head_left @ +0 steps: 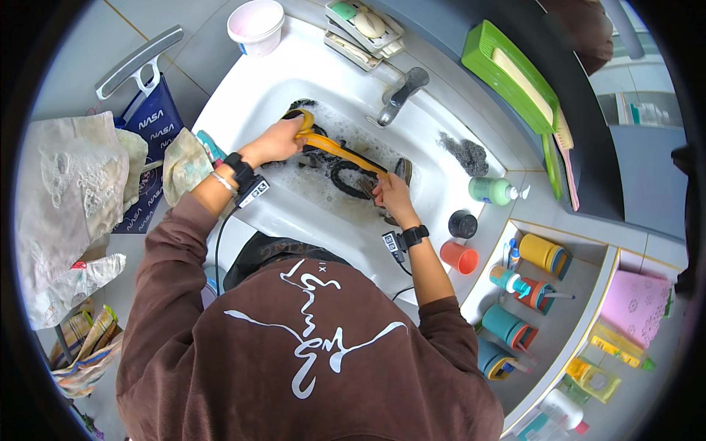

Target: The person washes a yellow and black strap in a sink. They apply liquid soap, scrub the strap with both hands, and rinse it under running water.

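Note:
Over the white sink (287,190), my left hand (281,138) grips one end of a yellow-orange strap with a black edge (336,148), where a curled loop of it stands above the fingers. My right hand (394,195) pinches the other end, and the strap runs fairly straight between the two. Beneath it, black straps and other dark pieces (350,179) lie in cloudy, foamy water. A small dark object with a pale rim (404,170) lies in the water just above my right hand. Each wrist wears a black band with a small cabled device.
A chrome faucet (402,96) rises at the sink's back. Along the right rim are a dark mesh scrubber (469,153), a green pump bottle (491,191), a black round container (462,224) and a red cup (459,258). A white tub (256,27) and stacked soap dishes (364,33) stand behind.

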`<action>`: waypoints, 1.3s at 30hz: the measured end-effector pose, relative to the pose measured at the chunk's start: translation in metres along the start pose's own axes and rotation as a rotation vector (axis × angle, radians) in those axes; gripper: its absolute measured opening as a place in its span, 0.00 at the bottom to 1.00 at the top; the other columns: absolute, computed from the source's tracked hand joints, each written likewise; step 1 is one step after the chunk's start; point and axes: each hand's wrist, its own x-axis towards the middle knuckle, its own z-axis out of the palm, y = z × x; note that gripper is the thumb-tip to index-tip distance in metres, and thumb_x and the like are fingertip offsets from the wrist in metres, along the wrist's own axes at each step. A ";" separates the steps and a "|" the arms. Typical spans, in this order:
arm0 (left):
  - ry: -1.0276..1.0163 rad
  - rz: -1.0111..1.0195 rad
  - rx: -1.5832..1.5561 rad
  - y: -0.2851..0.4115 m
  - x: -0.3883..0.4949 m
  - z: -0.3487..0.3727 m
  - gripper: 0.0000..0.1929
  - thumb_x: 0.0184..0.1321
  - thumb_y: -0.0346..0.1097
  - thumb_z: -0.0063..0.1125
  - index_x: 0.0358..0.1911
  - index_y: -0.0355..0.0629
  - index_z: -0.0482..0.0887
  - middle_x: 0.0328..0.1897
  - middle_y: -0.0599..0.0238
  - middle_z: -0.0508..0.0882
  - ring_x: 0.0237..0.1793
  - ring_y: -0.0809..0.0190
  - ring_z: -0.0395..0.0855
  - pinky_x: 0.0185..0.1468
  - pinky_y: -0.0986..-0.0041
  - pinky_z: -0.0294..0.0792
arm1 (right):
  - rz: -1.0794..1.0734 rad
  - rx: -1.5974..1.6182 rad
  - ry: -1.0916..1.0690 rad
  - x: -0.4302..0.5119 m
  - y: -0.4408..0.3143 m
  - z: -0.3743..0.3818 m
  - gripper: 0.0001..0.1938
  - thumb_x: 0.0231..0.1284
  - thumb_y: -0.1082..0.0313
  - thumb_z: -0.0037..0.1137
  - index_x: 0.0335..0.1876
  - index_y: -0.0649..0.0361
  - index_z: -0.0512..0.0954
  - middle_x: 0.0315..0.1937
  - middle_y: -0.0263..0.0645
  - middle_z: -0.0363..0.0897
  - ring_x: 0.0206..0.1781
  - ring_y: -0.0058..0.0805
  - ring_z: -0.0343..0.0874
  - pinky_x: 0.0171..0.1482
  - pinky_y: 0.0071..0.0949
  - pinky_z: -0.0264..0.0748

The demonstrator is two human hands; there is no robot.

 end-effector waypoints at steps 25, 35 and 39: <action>-0.278 -0.033 0.654 -0.058 0.037 0.134 0.32 0.54 0.36 0.64 0.66 0.55 0.71 0.71 0.56 0.65 0.65 0.39 0.66 0.56 0.57 0.75 | -0.039 -0.877 -0.194 0.034 0.032 0.059 0.50 0.40 0.67 0.74 0.73 0.47 0.55 0.61 0.54 0.67 0.57 0.59 0.73 0.55 0.47 0.75; -0.037 0.049 -0.129 -0.002 0.042 0.063 0.23 0.50 0.22 0.57 0.54 0.34 0.76 0.51 0.48 0.81 0.52 0.49 0.81 0.57 0.67 0.72 | -0.290 -0.151 0.085 -0.012 -0.022 0.016 0.43 0.42 0.78 0.72 0.69 0.58 0.64 0.60 0.47 0.75 0.61 0.37 0.75 0.62 0.32 0.72; -0.095 0.204 -0.830 0.031 0.039 0.036 0.29 0.54 0.19 0.54 0.64 0.36 0.68 0.60 0.61 0.77 0.61 0.62 0.73 0.67 0.73 0.63 | -0.354 0.200 0.064 -0.019 -0.055 0.001 0.43 0.46 0.86 0.66 0.72 0.63 0.59 0.63 0.42 0.69 0.62 0.30 0.73 0.64 0.27 0.70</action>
